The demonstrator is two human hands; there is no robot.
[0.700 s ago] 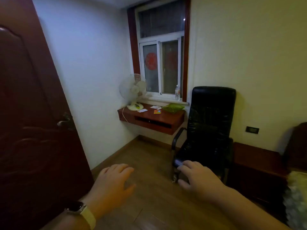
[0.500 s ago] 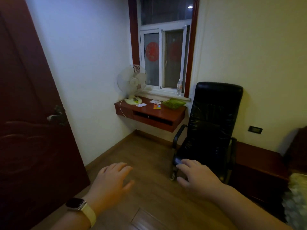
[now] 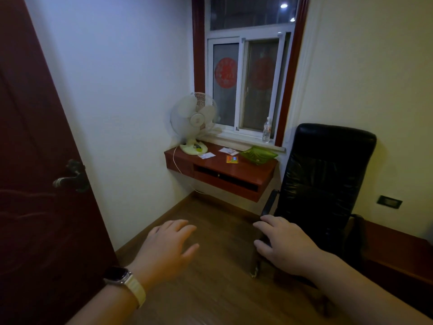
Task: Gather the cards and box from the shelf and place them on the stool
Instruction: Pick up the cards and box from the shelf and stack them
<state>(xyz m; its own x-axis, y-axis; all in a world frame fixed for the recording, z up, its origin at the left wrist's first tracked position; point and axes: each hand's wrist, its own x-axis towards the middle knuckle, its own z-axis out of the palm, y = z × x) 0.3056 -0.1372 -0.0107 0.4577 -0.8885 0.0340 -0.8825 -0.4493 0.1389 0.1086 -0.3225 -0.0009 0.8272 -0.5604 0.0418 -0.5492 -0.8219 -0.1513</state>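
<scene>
A red-brown wall shelf (image 3: 246, 174) hangs under the window. On it lie a small orange and multicoloured box (image 3: 232, 159), a white card (image 3: 206, 156) beside the fan base and more white cards (image 3: 227, 150) near the sill. My left hand (image 3: 167, 245), with a watch on its wrist, hovers over the floor well short of the shelf, fingers apart and empty. My right hand (image 3: 281, 242) is stretched out the same way, empty, in front of the chair. No stool is in view.
A white table fan (image 3: 194, 118) and a green dish (image 3: 259, 156) stand on the shelf. A water bottle (image 3: 266, 130) is on the sill. A black office chair (image 3: 323, 179) is right of the shelf, a dark red door (image 3: 35, 184) on the left.
The view has moved closer to the shelf, which now looks larger and more central. Both hands stay out in front, open and empty.
</scene>
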